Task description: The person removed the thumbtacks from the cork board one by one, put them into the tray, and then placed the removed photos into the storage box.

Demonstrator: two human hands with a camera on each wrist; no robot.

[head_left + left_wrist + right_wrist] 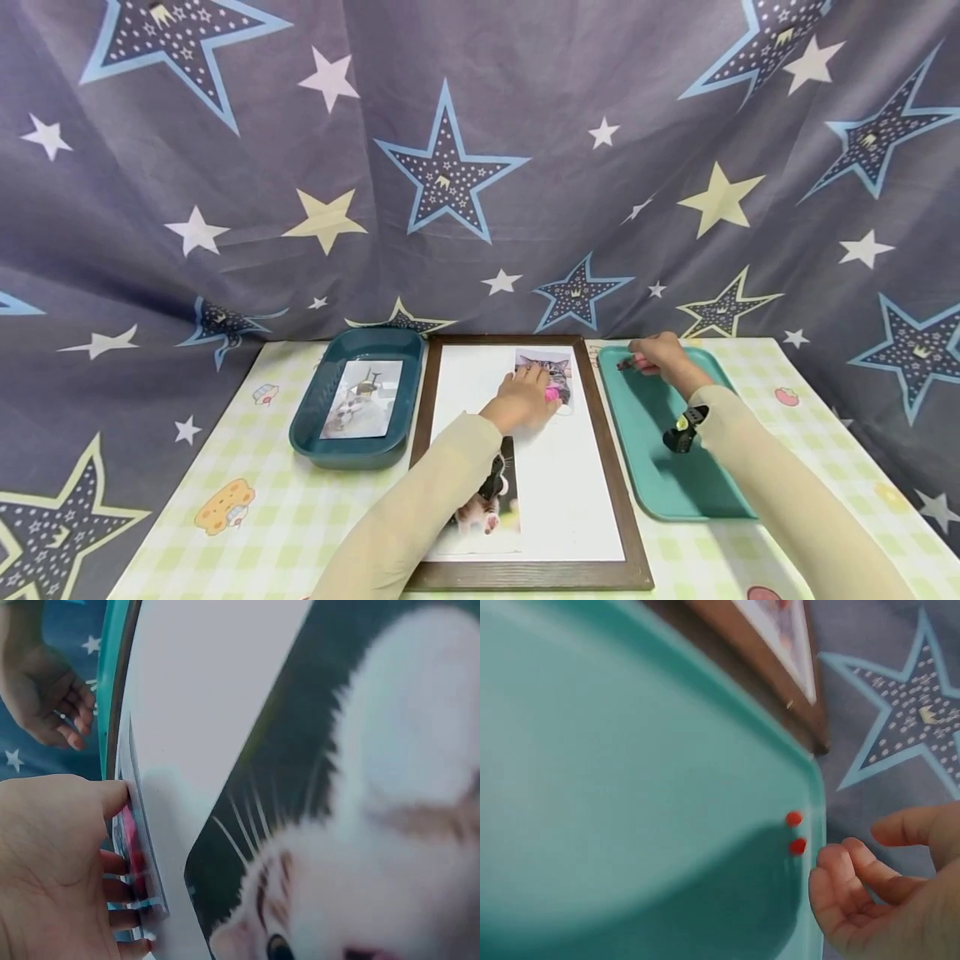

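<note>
Head view had my left hand (525,398) laid on the cat photo (557,379) near the far right corner of the white board (577,500), fingers slightly spread and fairly straight. My right hand (660,354) was over the far end of the green tray (645,433), thumb well apart from the loosely bent fingers, nothing visible between them. Doing this step well, I judged, called for light pressure so the photo wouldn't slide, plus a clean thumb-and-finger pinch on just one red dot (797,846), leaving the other dot (793,818) alone. Both lay on the tray near its rim, with a small gap between; right wrist view put the first just beside the fingertips. Cat photo sat under the left fingers.
</note>
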